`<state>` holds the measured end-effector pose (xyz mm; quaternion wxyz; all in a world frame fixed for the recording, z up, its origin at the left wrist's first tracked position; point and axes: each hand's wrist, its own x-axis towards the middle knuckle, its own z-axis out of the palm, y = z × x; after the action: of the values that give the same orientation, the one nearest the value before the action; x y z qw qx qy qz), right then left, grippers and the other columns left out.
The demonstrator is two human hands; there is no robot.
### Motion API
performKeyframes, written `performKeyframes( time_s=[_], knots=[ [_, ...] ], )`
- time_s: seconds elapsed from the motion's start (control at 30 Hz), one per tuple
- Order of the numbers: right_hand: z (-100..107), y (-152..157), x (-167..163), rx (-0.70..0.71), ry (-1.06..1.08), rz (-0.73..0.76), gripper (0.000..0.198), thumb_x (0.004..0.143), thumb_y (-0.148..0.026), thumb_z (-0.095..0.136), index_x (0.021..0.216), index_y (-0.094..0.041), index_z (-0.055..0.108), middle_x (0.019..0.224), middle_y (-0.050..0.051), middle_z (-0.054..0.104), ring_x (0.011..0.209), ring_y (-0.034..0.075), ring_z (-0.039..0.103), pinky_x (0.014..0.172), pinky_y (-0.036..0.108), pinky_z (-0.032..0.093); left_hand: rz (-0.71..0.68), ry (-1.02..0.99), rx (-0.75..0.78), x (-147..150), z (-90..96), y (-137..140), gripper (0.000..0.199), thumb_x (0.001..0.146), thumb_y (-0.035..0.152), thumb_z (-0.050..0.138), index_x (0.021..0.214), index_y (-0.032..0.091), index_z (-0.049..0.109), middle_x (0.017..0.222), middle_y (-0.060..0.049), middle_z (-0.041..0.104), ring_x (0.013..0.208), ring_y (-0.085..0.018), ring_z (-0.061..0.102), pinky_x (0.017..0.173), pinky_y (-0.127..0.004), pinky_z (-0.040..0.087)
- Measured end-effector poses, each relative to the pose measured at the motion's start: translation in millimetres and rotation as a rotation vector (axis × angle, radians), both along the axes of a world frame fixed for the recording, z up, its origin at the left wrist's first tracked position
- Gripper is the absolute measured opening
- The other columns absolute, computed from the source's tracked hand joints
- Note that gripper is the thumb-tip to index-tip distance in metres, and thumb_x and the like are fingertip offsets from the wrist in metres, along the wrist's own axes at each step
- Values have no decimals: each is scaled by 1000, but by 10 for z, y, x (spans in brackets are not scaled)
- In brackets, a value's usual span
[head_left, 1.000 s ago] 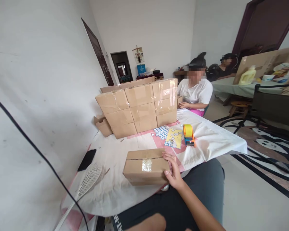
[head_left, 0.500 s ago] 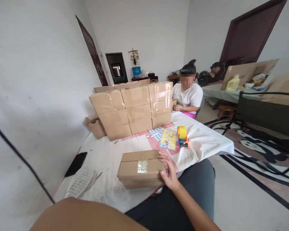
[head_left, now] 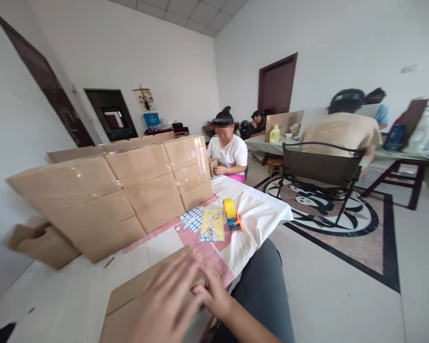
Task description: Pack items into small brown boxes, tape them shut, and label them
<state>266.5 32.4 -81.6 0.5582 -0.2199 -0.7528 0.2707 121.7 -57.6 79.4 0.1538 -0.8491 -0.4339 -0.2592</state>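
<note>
A closed cardboard box (head_left: 123, 297) lies on the table in front of me, partly covered by my hands. My left hand (head_left: 168, 297), blurred by motion, reaches across the top of the box with its fingers stretched out. At the right end of the box is my right hand (head_left: 214, 288), its fingers and thumb bent around the edge. A tape dispenser (head_left: 232, 215) with a yellow roll lies beyond my hands, beside a yellow sheet (head_left: 212, 223) and a sheet of white labels (head_left: 192, 219).
Stacked cardboard boxes (head_left: 153, 197) form a wall along the table's far side. An opened box (head_left: 48, 243) stands at its left end. Across the table (head_left: 262, 205) sits a person in a white shirt (head_left: 230, 152). More people sit at another table behind a dark chair (head_left: 321, 164).
My view has swung right. My left hand has come into view over the box, while my right hand stays at its right end. The clear tape patch on the box top is now hidden.
</note>
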Motion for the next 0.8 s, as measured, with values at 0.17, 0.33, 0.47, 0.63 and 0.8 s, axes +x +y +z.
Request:
performKeyframes(
  time_s=[0.17, 0.33, 0.47, 0.63, 0.8],
  knots=[
    [155, 84, -155, -31, 99, 78, 57, 95, -59, 58, 145, -33, 50, 149, 10, 58, 143, 29, 51, 120, 51, 40, 607, -41, -265, -862, -788, 258, 41, 90, 45, 46, 119, 37, 74, 150, -4, 57, 147, -41, 41, 115, -71, 29],
    [243, 350, -118, -156, 34, 101, 60, 87, -53, 73, 139, -29, 56, 149, 12, 57, 140, 30, 52, 118, 50, 42, 800, -192, -406, -790, -756, 334, 57, 98, 50, 27, 149, 34, 49, 163, -3, 41, 151, -30, 36, 119, -67, 23],
    [311, 926, 334, -152, 234, -404, 46, 89, -48, 69, 127, -25, 57, 139, 14, 59, 137, 30, 52, 119, 54, 37, 856, -256, -472, -687, -607, 421, 62, 100, 49, 18, 152, 29, 45, 164, -3, 38, 154, -27, 32, 120, -65, 24],
    [475, 1817, 1046, -638, 283, -510, 67, 77, -46, 76, 132, -18, 49, 133, 17, 60, 120, 31, 61, 100, 49, 54, 869, -362, -515, -734, -532, 467, 56, 101, 47, 21, 145, 36, 53, 159, 2, 46, 152, -23, 36, 122, -57, 26],
    [431, 2192, 1247, -788, 132, -137, 40, 75, -44, 79, 99, -15, 68, 98, 11, 76, 86, 25, 72, 79, 38, 61, 890, -486, -530, -781, -490, 588, 49, 100, 47, 31, 139, 40, 60, 157, 2, 50, 151, -25, 38, 124, -57, 21]
  ],
)
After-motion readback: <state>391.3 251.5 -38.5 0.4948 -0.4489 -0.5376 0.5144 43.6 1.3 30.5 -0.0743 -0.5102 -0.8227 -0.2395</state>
